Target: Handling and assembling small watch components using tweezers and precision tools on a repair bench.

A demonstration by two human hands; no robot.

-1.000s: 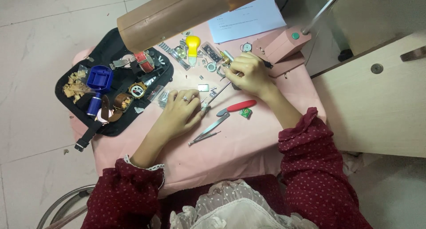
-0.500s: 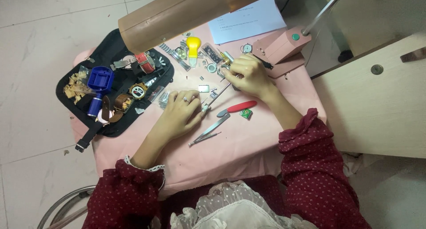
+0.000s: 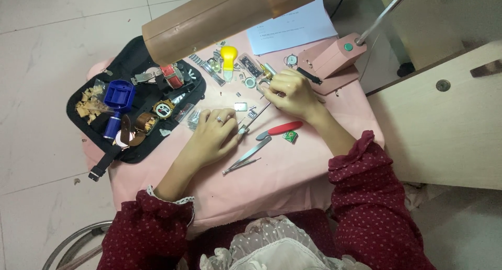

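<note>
The watch part [image 3: 267, 77], a small metal piece I can barely resolve, sits pinched in my right hand [image 3: 291, 94] at the far side of the pink table [image 3: 293, 170], just in front of the lamp base [image 3: 330, 54]. That hand is curled shut around it, fingertips together. My left hand [image 3: 213, 135] rests palm down and loosely curled on the cloth; whether it pins anything underneath I cannot tell.

I judge the main risk to be loss of small parts. Loose links and screws lie scattered around both hands, and a sleeve or wrist sweeping across could flick them off the edge onto the floor. The part itself is held only by fingertips, so a slip would drop it among the clutter, where it would be hard to pick out.

The tweezers [image 3: 247, 157] and the red-handled tool [image 3: 280, 129] lie between my hands, near the left fingers; a blind reach could knock them or catch on their points. The lamp head [image 3: 225, 16] also blocks part of my view of the tray [image 3: 137, 97].
</note>
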